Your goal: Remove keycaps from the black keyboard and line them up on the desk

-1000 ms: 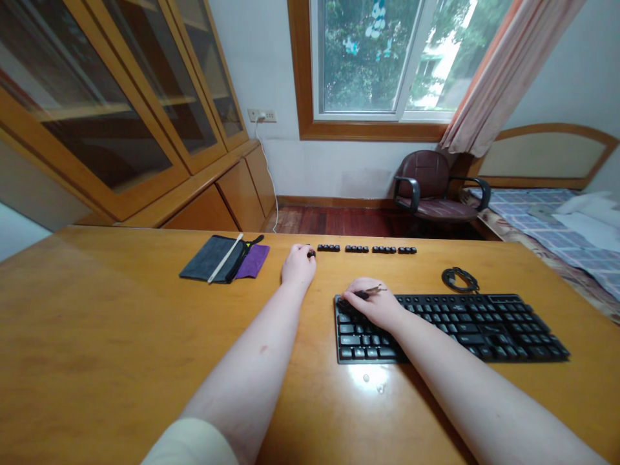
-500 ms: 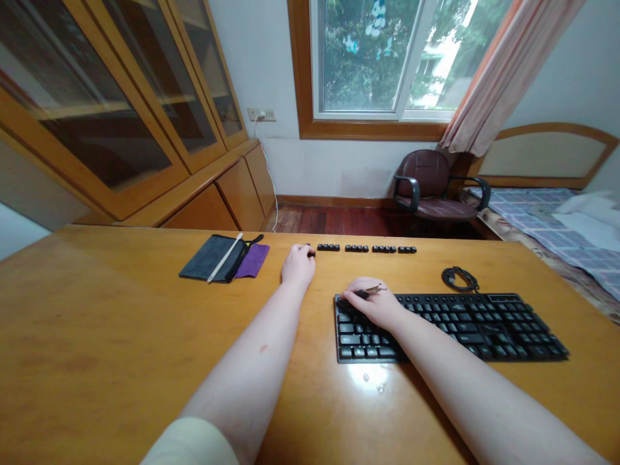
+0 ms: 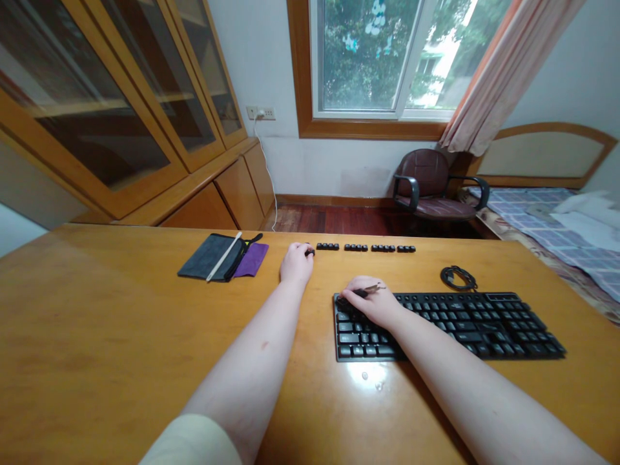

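At the left end of a row of black keycaps [image 3: 355, 247], my left hand [image 3: 294, 263] is closed with its fingertips on a small black keycap [image 3: 310, 252]. The fingers partly cover that keycap. My right hand [image 3: 371, 302] rests over the upper left corner of a black keyboard [image 3: 465, 323]. A slim dark tool [image 3: 372, 289] with a brownish, split end is gripped in it, that end pointing up to the right. The tool's other end is hidden by the thumb and fingers, down at the keys.
A coiled black cable [image 3: 458, 278] lies behind the keyboard. On the left are a grey zip pouch [image 3: 206, 257], a white stick [image 3: 224, 257] on it, and a purple cloth [image 3: 252, 259]. Small clear bits [image 3: 365, 375] lie before the keyboard. Beyond the desk stands a chair [image 3: 429, 181].
Both hands stay in nearly the same places, with the same holds. The whole view has shifted very slightly; nothing on the desk has visibly moved.
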The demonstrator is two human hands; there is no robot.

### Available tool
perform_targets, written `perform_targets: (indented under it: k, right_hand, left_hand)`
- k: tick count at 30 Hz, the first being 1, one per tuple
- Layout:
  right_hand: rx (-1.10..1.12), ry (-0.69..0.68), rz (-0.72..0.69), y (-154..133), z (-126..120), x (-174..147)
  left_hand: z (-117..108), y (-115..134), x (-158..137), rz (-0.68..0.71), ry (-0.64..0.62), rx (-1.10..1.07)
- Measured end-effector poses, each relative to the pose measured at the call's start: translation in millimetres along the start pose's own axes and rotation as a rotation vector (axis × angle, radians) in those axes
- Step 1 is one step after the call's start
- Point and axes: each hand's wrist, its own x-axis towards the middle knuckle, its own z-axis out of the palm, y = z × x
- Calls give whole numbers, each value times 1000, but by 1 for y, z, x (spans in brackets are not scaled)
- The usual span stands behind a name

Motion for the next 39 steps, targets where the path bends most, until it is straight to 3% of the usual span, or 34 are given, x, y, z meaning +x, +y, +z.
perform_targets:
  k: [15, 27, 39]
  right_hand:
    - [13, 16, -5, 1, 2, 0]
    - [35, 10, 6, 2, 2, 0]
    - [19, 3, 0, 2, 2, 0]
  left_hand:
    - [-10, 10, -3, -69, -25, -13]
    - [1, -1, -2, -78, 22, 31]
    - [4, -3, 0, -106, -24, 65]
